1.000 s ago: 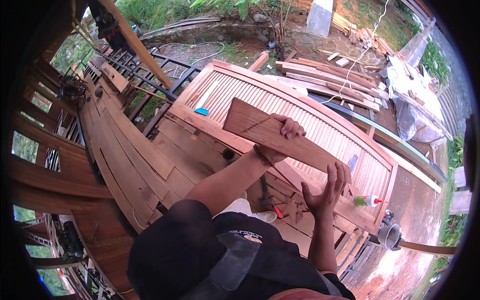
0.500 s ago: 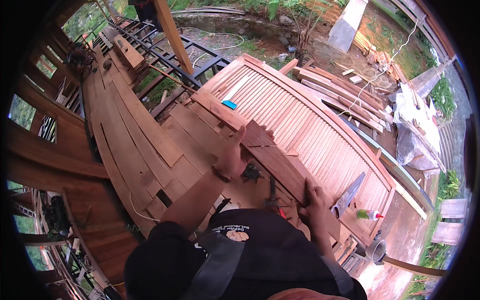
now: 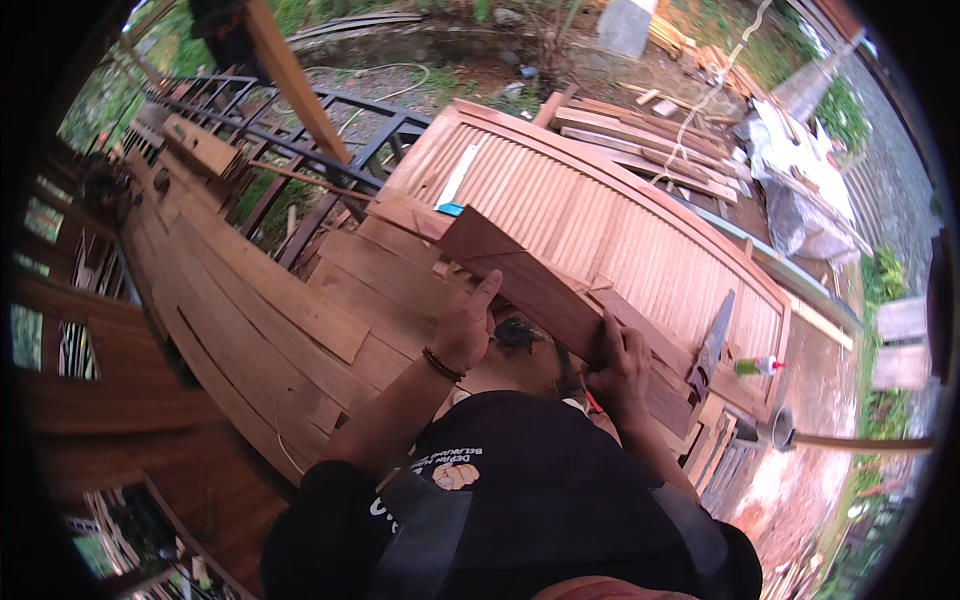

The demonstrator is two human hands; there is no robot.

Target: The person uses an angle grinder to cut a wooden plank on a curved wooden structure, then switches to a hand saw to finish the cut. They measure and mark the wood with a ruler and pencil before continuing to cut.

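Note:
A reddish-brown wooden board [image 3: 535, 275] slants across the front of me, lifted at its far left end. My right hand [image 3: 622, 362] is closed round its near end, fingers over the top edge. At the lower edge of the board is my left hand [image 3: 465, 325], a beaded bracelet at the wrist. Its thumb points up along the board, and its other fingers are mostly hidden. Beyond lies a louvred wooden panel [image 3: 570, 215] in a frame. A handsaw [image 3: 712, 345] rests on the panel's right end, beside a small green bottle with a red tip [image 3: 757, 366].
A square with a blue stock [image 3: 449, 209] lies on the panel's left part. Planks [image 3: 250, 275] cover the platform at left, with a black metal frame [image 3: 365, 165] behind. Stacked timber [image 3: 640, 145] and a plastic-covered heap [image 3: 800, 185] lie beyond the panel.
The board has turned in my hands, showing a plain broad face where cut lines showed before. My left hand has shifted down along its edge. The whole view has swung slightly.

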